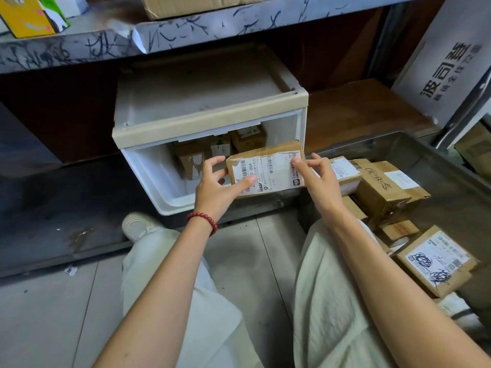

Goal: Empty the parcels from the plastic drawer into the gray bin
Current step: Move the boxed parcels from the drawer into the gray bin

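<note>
I held a flat brown cardboard parcel with a white barcode label [268,168] in both hands, above the front right corner of the white plastic drawer [148,176] and just beside the gray bin [414,147]. My left hand [215,189] gripped its left end, thumb pressed on the label and fingers curled round the edge. My right hand [316,179] pinched its right end, thumb on the label's upper corner, the other fingers partly behind the parcel.

The drawer stood pulled out of its beige-topped frame, and a few small brown boxes [190,158] lay at its back. To my right, the bin held a heap of taped cardboard parcels [380,187], one nearer me bearing a label scribbled over in black ink [435,264].

A red bead bracelet [203,220] sat on my left wrist. The drawer unit stood under a scratched metal shelf [186,30]. My pale trousers and a white shoe [138,224] showed below, on the gray tiled floor.
</note>
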Demonstrator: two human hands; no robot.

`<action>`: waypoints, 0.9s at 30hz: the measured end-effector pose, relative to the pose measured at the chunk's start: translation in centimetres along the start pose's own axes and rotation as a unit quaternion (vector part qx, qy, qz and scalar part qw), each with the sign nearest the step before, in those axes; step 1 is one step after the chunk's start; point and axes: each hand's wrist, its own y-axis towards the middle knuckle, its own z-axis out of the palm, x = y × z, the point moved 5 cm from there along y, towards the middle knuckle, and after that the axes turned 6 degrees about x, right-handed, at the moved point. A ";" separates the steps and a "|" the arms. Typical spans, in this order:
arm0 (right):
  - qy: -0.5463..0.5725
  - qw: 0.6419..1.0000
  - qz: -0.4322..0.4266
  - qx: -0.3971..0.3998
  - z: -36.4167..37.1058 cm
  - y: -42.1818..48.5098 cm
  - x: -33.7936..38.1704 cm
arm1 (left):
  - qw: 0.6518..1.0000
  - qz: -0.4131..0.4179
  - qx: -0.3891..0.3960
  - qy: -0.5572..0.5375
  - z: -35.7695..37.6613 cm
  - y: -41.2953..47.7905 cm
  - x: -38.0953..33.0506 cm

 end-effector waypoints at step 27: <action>0.002 0.967 0.156 -0.200 -24.6 -7.0 -7.0 | 0.933 0.091 0.327 0.122 27.4 1.1 -5.8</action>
